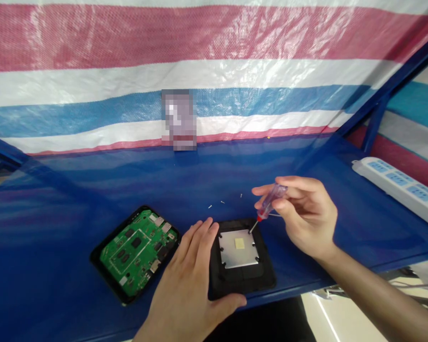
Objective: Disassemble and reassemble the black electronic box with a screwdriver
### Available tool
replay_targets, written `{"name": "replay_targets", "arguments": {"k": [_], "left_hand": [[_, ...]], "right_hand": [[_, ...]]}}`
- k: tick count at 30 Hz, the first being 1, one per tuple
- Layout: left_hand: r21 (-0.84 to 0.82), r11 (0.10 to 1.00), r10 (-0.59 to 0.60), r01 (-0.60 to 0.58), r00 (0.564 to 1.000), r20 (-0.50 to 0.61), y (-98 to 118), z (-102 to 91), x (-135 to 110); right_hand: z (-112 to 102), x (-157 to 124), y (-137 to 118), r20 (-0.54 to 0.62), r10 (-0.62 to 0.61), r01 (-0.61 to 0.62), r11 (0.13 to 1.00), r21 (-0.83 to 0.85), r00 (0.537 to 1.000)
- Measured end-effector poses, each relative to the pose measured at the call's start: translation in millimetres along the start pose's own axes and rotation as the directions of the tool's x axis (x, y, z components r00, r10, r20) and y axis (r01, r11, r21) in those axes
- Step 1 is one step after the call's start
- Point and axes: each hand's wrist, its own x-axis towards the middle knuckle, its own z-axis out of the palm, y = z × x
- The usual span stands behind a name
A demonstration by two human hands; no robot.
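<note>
Carefully, the right hand [303, 213] pinches a screwdriver [270, 200] at a metal plate's [228, 251] corner; the spread left hand [185, 280] steadies its black case [242, 285]. A slip could gouge the plate.

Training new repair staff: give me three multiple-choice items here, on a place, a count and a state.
1. In view, which way from the metal plate does the green circuit board lie? A. Left B. Right C. Above
2. How many loose screws lie on the blue table? A. One B. Three C. Six
3. The screwdriver is: A. lying on the table B. held by the right hand, tip at a plate corner C. standing in the board

1 A: it lies beside the plate. 2 B: three lie beyond the plate. 3 B: its handle is gripped, tip down.
</note>
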Motion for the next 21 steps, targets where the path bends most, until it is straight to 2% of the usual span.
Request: {"name": "replay_targets", "arguments": {"k": [4,10,13,16,21], "left_hand": [[0.016,1.000,-0.004,0.004,1.000,0.000,0.4,0.6,0.3],[0.021,1.000,-0.007,0.006,1.000,0.020,1.1,-0.4,-1.3],[0.032,0.999,0.003,-0.004,1.000,0.024,1.5,-1.6,-0.8],[0.043,0.999,0.012,-0.013,1.000,0.024,1.6,-2.0,0.0],[0.053,0.999,0.001,-0.003,0.999,0.040,2.0,-2.7,0.0]], "right_hand": [[-1.2,-2.2,2.3,0.047,-0.041,0.041,0.999,0.002,0.998],[-6.8,-4.2,1.1,0.219,-0.075,0.079,0.997,-0.009,0.973],[-8.3,-3.6,-0.5,0.250,-0.113,0.120,0.993,-0.015,0.962],[-7.8,-3.5,0.4,0.241,-0.169,0.178,0.984,-0.014,0.956],[-4.3,-4.4,2.7,0.138,-0.193,0.202,0.978,-0.055,0.972]]}}
